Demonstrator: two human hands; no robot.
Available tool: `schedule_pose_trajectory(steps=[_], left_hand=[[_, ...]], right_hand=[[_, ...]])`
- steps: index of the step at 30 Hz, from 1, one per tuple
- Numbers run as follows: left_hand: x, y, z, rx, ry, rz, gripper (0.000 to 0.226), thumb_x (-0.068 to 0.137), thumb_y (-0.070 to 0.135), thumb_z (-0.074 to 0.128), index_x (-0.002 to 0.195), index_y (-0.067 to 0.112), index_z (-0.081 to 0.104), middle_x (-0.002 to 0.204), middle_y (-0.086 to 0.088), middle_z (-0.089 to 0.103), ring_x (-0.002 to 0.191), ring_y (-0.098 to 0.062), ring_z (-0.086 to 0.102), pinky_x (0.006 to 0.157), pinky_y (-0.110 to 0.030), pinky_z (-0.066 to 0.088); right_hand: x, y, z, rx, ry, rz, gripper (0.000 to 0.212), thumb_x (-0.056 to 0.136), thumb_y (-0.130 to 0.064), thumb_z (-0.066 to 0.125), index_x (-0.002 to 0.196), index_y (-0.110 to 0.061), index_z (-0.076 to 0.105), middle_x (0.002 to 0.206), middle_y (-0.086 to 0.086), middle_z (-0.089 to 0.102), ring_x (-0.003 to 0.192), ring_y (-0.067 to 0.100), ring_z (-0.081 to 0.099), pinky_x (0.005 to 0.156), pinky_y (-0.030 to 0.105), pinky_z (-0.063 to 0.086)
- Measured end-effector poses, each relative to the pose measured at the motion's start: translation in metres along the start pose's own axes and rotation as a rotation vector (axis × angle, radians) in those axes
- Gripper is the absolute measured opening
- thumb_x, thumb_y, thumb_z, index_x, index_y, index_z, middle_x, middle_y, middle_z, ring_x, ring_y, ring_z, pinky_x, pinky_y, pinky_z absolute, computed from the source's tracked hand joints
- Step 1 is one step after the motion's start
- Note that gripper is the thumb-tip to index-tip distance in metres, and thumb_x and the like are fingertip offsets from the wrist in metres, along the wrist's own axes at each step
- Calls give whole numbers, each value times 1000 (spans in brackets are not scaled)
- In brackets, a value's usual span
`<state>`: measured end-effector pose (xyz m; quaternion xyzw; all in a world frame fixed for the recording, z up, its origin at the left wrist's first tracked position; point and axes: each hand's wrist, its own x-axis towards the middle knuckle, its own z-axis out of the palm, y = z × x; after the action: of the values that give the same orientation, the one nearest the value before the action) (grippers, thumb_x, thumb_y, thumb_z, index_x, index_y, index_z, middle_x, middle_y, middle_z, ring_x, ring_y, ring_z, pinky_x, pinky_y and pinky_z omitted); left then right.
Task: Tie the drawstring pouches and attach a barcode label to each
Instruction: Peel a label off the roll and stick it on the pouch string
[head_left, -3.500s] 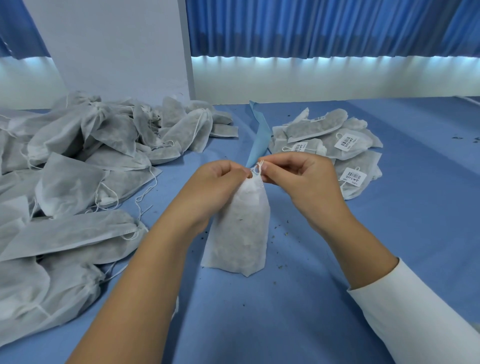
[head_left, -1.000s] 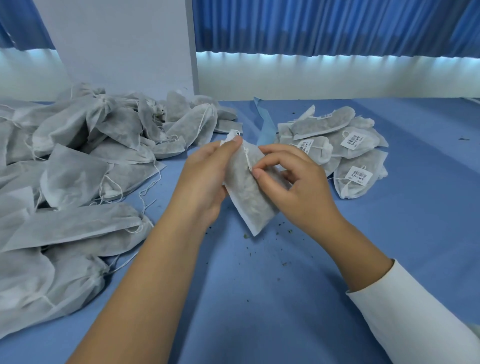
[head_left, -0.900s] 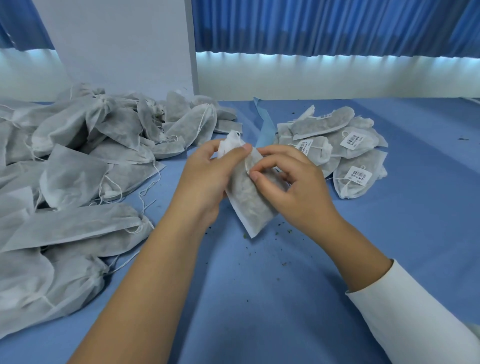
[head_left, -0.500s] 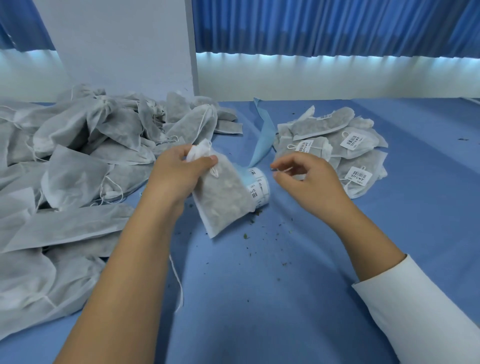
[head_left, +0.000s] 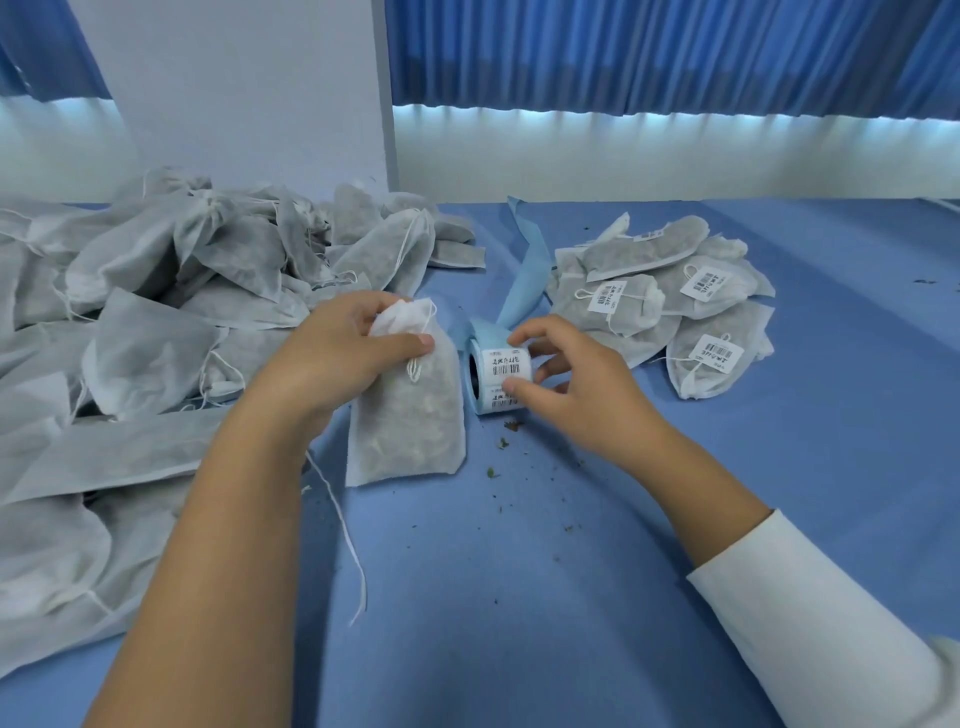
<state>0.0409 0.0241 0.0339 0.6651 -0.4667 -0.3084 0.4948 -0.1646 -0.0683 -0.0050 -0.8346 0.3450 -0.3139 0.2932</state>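
Hold the pouch (head_left: 410, 426) at centre tabletop (head_left: 519, 571) by its gathered neck with the left hand (head_left: 337, 358) curled round it, steady the label roll (head_left: 501, 376) at its 3 o'clock between the pinching fingers (head_left: 522, 332) of the right hand (head_left: 571, 387), then lift one barcode label (head_left: 503, 362) cleanly by a corner.

- The blue-covered desk (head_left: 519, 597) carries a label roll (head_left: 496, 376) lying on its side.
- Left of the roll: a big heap of unlabelled pouches (head_left: 156, 338).
- Right of it: a smaller pile of labelled pouches (head_left: 675, 312).
- Behind it trails the blue backing strip (head_left: 530, 270); in front lie dark crumbs (head_left: 501, 442).
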Motion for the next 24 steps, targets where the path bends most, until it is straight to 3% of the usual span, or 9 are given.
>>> schedule_pose_trajectory(steps=[5,10,14,18,21,24], left_hand=[[1,1,15,88,2,117,29,86,13,74,113,25,67,110,4,70,104,-17,66,96,-40,53],[4,-1,27,176,-95,172,27,90,15,70,114,26,67,111,10,68,104,-10,64,97,-37,51],[6,-4,30,203,-105,154,24,90,16,69,110,29,67,105,13,68,98,-6,65,91,-32,51],[6,-3,29,208,-111,155,21,89,16,70,107,28,69,102,11,70,94,-8,66,88,-33,53],[5,-2,28,201,-126,153,21,89,15,71,108,25,70,103,7,71,96,-12,67,90,-38,53],[5,-1,28,206,-141,153,22,89,14,71,109,23,70,105,4,71,99,-16,67,94,-42,53]], right_hand=[[0,3,2,-21,-30,4,31,85,-27,73,108,-37,55,87,-11,59,77,2,58,70,16,49],[0,5,0,47,3,2,19,89,-28,69,104,-35,60,78,-11,62,69,0,58,67,8,44],[0,6,-3,21,10,1,18,91,-27,66,106,-36,62,74,-15,68,65,5,60,68,16,48],[0,4,-5,-36,68,-17,16,87,-26,71,102,-30,69,88,-16,66,79,3,63,79,26,53],[1,1,-6,-71,116,-50,15,83,-18,75,95,-27,71,93,-15,58,87,5,60,75,20,52],[-1,-1,-6,-110,157,-79,15,82,-14,76,96,-19,74,91,-9,60,83,5,59,78,19,51]])
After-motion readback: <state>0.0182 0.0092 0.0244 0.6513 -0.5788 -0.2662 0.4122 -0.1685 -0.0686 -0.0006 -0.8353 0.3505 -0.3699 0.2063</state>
